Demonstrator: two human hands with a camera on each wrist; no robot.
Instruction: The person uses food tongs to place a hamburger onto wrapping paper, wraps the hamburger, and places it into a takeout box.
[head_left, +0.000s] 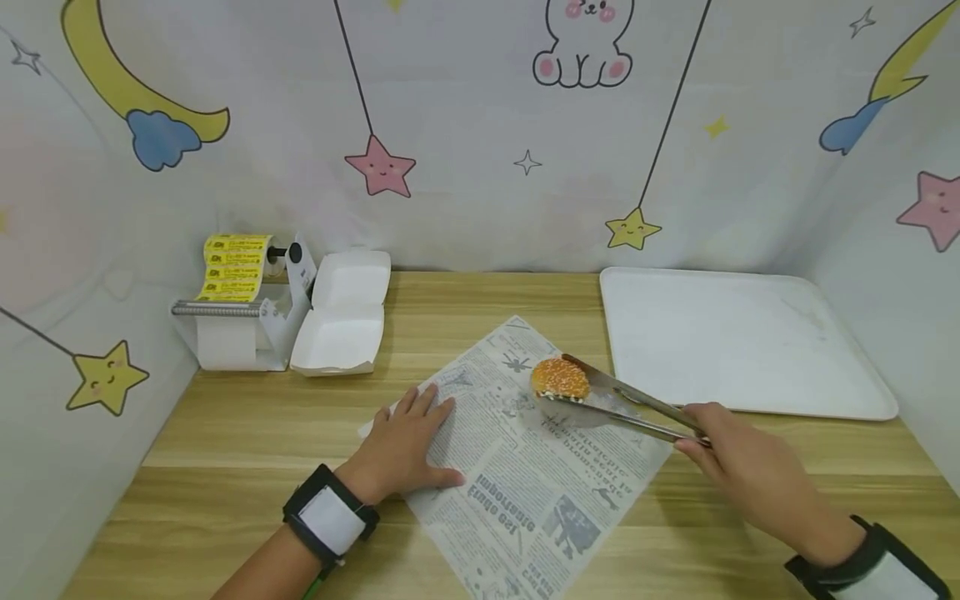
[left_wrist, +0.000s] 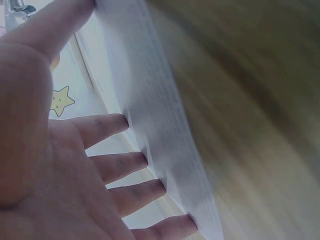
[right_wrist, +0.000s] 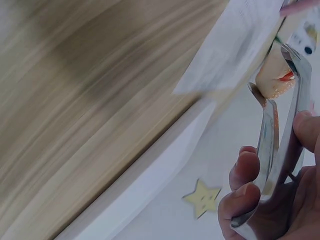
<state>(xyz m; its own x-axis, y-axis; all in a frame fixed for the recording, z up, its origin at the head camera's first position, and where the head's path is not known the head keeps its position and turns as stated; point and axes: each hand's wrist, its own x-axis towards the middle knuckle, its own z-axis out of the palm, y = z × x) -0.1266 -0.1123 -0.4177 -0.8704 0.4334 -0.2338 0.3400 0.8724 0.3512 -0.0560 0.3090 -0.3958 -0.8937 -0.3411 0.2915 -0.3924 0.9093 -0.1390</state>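
Observation:
Metal tongs [head_left: 637, 408] are gripped by my right hand [head_left: 757, 475], thumb on one arm and fingers curled about the other. Between the tong tips sits a small burger [head_left: 559, 379] with a sesame bun, over the upper part of a newspaper-print wrapping sheet [head_left: 517, 475]. In the right wrist view the burger [right_wrist: 274, 75] appears raised, with something red at its side. My left hand [head_left: 405, 446] is spread at the sheet's left edge, its fingertips pressing on the paper. The left wrist view shows those fingers [left_wrist: 120, 167] straight and apart.
A white tray [head_left: 742, 342] lies at the back right, close to the tongs. At the back left, an opened white takeaway box [head_left: 348, 308] stands beside a dispenser [head_left: 288, 325] holding a roll of yellow labels [head_left: 236, 262]. Printed cloth walls [head_left: 480, 217] enclose the wooden table [head_left: 225, 467].

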